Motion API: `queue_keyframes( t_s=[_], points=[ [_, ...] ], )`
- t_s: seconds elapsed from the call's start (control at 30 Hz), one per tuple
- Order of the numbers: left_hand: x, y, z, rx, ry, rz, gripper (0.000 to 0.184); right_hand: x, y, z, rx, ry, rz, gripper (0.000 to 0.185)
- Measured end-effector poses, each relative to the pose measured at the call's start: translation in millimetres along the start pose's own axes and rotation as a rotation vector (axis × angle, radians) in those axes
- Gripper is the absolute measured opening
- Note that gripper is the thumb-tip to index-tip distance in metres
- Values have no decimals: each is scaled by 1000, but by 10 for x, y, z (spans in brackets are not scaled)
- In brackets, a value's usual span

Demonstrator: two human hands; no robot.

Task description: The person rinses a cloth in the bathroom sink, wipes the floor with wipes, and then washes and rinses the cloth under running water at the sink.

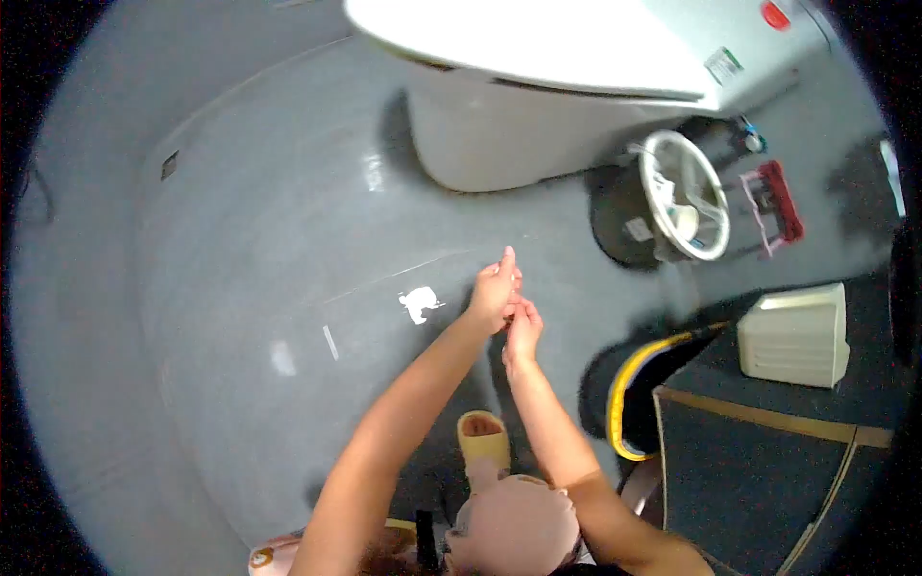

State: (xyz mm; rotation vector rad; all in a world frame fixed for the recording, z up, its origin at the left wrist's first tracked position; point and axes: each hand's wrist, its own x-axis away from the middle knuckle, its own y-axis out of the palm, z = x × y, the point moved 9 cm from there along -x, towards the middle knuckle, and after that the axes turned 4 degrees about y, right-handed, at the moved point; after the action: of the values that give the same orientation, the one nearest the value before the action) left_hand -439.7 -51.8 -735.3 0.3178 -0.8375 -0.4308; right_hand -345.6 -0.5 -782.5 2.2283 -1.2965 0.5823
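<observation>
My left hand (495, 291) is out in front of me above the grey floor, one finger or the thumb pointing up and the other fingers curled. Just below and to its right is my right hand (523, 331), its fingers drawn together close against the left palm. The two hands meet or nearly meet; whatever may be between the fingers is too small or hidden to name. A torn white patch (419, 303), perhaps paper, lies on the floor to the left of my hands.
A white toilet (499, 130) stands ahead. To its right are a lined waste bin (645, 235) with white waste inside and a red-and-pink item (783, 204). Nearer on the right are a yellow-rimmed dark object (619, 403) and a cream plastic container (792, 336). A yellow slipper (483, 444) is below.
</observation>
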Motion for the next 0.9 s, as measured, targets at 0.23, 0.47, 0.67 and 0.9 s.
queue_keyframes(
  t_s=[0.23, 0.47, 0.67, 0.9],
  points=[
    [-701, 723, -406, -76, -15, 22, 46, -140, -753, -504, -249, -78, 210, 9],
    [-1088, 525, -166, -121, 182, 205, 40, -298, -716, -193, -203, -15, 190, 10],
    [-1037, -51, -277, -66, 386, -82, 30, -232, -56, -224, -80, 52, -91, 15],
    [29, -1168, -205, -99, 294, 86, 24, 2, 651, 465, 352, 23, -473, 19]
  ],
)
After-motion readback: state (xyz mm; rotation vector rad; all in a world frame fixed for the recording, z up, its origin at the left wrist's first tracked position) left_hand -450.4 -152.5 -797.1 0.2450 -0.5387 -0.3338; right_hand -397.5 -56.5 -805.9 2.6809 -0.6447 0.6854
